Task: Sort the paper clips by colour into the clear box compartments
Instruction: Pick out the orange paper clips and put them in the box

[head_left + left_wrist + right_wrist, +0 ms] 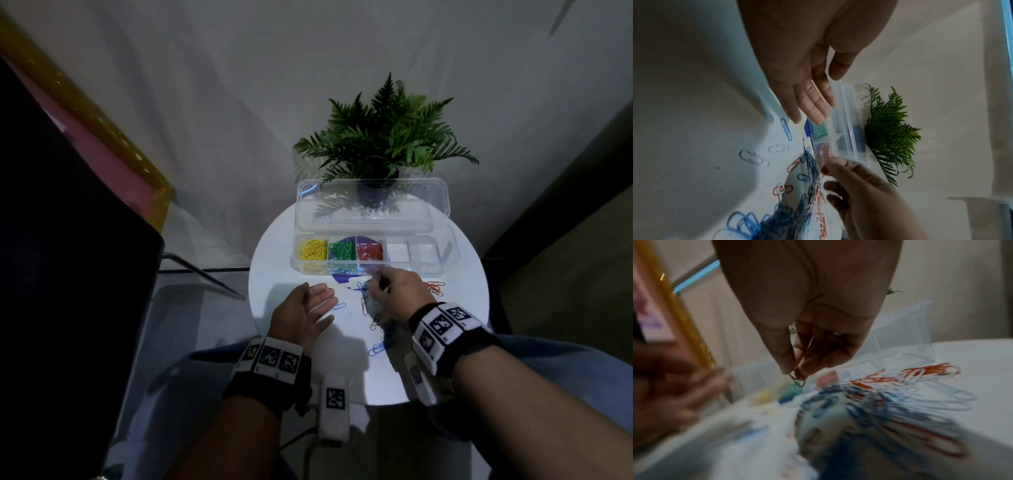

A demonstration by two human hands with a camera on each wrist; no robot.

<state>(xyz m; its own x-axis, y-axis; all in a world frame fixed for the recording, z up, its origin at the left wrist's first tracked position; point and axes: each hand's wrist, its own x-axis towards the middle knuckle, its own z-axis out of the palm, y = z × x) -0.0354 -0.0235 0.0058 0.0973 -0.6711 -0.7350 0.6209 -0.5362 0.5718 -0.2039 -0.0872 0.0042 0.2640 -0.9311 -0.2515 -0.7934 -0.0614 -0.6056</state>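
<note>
Right wrist view blurry: right hand [807, 340] fingers pinch red clip [797, 378]; left hand [303, 315] fingers apart.

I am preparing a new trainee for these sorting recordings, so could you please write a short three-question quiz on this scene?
1. True or false: the lid of the clear plastic compartment box stands open.
2. From the person's left, the filled compartments hold which order of colours? A) red, green, yellow B) yellow, green, red C) green, yellow, red
3. What does the right hand pinch, and how is the left hand held?

Key
1. True.
2. B: yellow paper clips, green paper clips, red paper clips.
3. A few thin wire paper clips, apparently red; the left hand is open, fingers straight, holding nothing.
</note>
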